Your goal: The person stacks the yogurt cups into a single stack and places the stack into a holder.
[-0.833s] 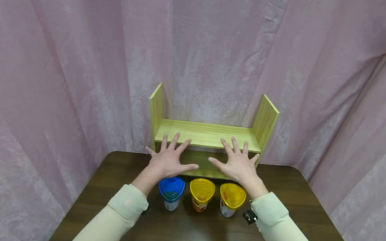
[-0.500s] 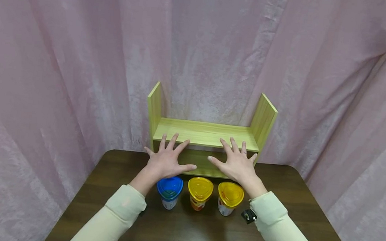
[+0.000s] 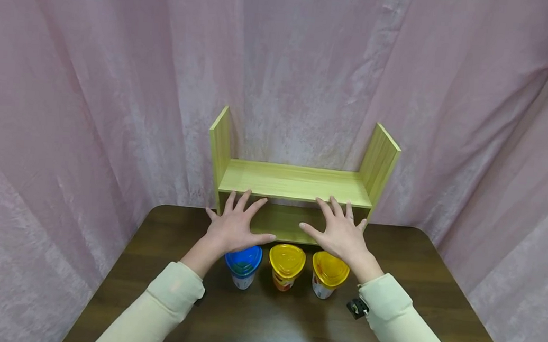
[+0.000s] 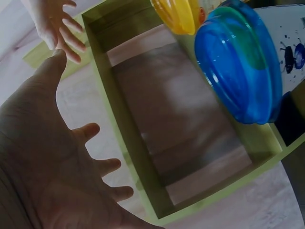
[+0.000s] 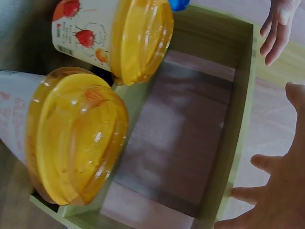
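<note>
Both hands hover in front of the wooden shelf [image 3: 297, 182], fingers spread and holding nothing. My left hand [image 3: 234, 229] is above and behind the blue-lidded cup [image 3: 244, 261]. My right hand [image 3: 343, 236] is by the right yellow-lidded cup [image 3: 330, 270], palm toward the shelf. Between these stands the middle yellow-lidded cup [image 3: 286, 262]. In the left wrist view the blue lid [image 4: 233, 67] is close, and the left palm [image 4: 52, 143] faces the camera. In the right wrist view strawberries are printed on one cup [image 5: 90, 33], and the other yellow lid [image 5: 81, 138] is nearest.
The shelf has two upright side boards [image 3: 380, 165], an upper board and a lower board [image 3: 282, 224]. It stands toward the back of a dark brown table [image 3: 263, 324]. A pink curtain [image 3: 305, 72] hangs behind it. A small black device [image 3: 357, 307] sits at the right wrist.
The shelf, cups and table edge appear slightly higher in the head view. Both hands keep nearly the same place and spread. The cups keep their order.
</note>
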A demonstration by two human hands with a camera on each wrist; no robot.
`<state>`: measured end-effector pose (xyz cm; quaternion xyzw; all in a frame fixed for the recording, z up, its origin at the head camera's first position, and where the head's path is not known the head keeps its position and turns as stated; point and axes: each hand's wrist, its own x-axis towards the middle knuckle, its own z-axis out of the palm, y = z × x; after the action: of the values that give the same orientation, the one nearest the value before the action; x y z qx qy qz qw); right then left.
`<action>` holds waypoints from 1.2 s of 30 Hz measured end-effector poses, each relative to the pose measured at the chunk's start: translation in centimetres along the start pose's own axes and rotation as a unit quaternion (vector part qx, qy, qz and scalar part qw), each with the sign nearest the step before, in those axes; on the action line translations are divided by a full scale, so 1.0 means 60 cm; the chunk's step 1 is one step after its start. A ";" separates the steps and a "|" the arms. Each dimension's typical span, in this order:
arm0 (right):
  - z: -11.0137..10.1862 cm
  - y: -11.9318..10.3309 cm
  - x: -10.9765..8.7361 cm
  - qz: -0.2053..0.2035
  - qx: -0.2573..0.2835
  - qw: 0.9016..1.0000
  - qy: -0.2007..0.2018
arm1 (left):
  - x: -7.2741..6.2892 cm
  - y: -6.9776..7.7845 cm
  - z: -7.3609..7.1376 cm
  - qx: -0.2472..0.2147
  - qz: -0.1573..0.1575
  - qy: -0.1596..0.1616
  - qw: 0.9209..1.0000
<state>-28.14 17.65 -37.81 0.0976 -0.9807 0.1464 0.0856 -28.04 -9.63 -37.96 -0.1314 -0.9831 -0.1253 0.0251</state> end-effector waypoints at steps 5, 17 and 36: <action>0.008 0.001 -0.015 -0.017 0.001 0.999 0.034 | -0.009 -0.005 0.010 -0.003 -0.001 -0.006 1.000; 0.020 0.001 -0.042 -0.037 0.016 0.998 0.057 | -0.026 -0.012 0.033 -0.009 0.003 -0.015 1.000; 0.089 0.029 -0.069 -0.003 0.027 1.000 0.013 | -0.045 -0.032 0.079 -0.045 -0.014 -0.039 0.998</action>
<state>-25.26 18.37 -44.13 0.1007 -0.9749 0.1742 0.0959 -26.00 -10.93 -43.25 -0.1237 -0.9784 -0.1641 -0.0213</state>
